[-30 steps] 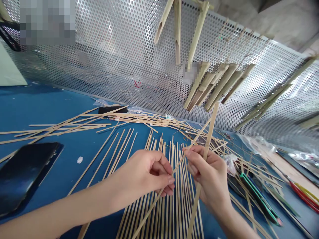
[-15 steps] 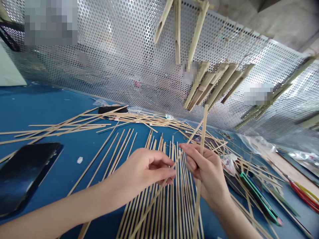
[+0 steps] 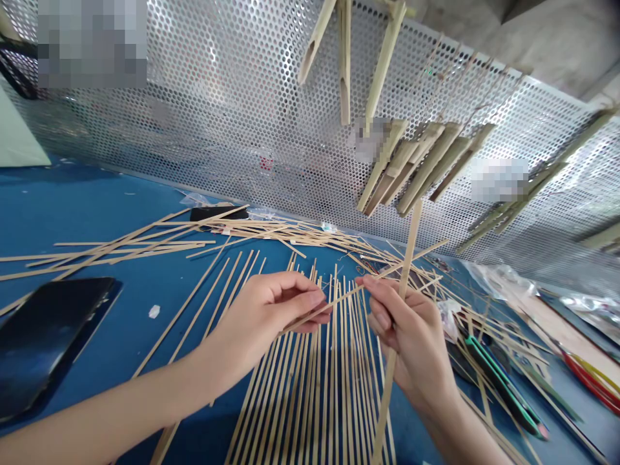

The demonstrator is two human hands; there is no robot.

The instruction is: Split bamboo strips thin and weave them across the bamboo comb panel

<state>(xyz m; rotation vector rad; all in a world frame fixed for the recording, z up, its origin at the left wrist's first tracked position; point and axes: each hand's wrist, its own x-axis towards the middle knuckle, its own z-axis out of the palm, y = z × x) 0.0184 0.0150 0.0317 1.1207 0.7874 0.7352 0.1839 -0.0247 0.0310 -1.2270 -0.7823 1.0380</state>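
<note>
Above the row of strips (image 3: pixel 314 394), the left hand (image 3: pixel 276 302) and right hand (image 3: pixel 411 332) pinch one thin strip (image 3: pixel 341 298); the right also grips a wide strip (image 3: pixel 410 248). Right of the row lies a cutter (image 3: pixel 506 387).

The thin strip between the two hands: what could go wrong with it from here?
The thin strip spans from the left hand to the right hand, so it might bend or crack if strained.
The right hand also holds a wide strip, which the thin one crosses in view; the two could catch.
A row of strips lies below the hands, and a dangling end could knock some askew.
</note>
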